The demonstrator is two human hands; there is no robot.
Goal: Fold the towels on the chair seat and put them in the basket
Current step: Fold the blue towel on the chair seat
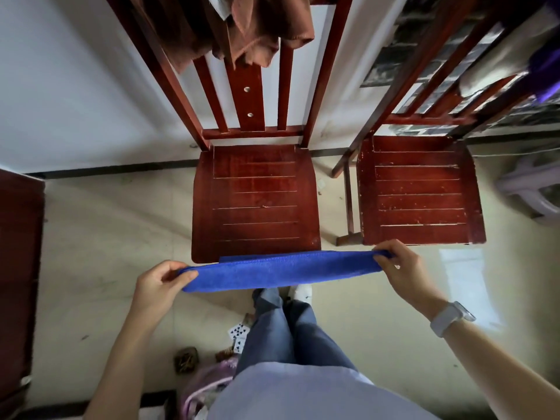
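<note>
While we look down from the head camera, we hold a blue towel (281,269) stretched flat between our two hands, just in front of the near edge of the red wooden chair seat (256,201), at about six o'clock from the seat's middle. Our left hand (159,284) pinches the towel's left end, thumb on top and fingers curled beneath. Our right hand (400,268) grips the right end the same way, fingers folded round the cloth; a white wristwatch (448,316) sits on that wrist. The towel looks doubled, a second layer edge showing along its far side.

A brown cloth (239,28) hangs over the chair's backrest at twelve o'clock. A second red chair (419,189) stands at three o'clock from the first, just beside it. Below the towel we see our grey-blue trousers (291,328) and a white shoe (303,291). Playing cards (239,336) lie on the tiled floor (100,237) at seven o'clock.
</note>
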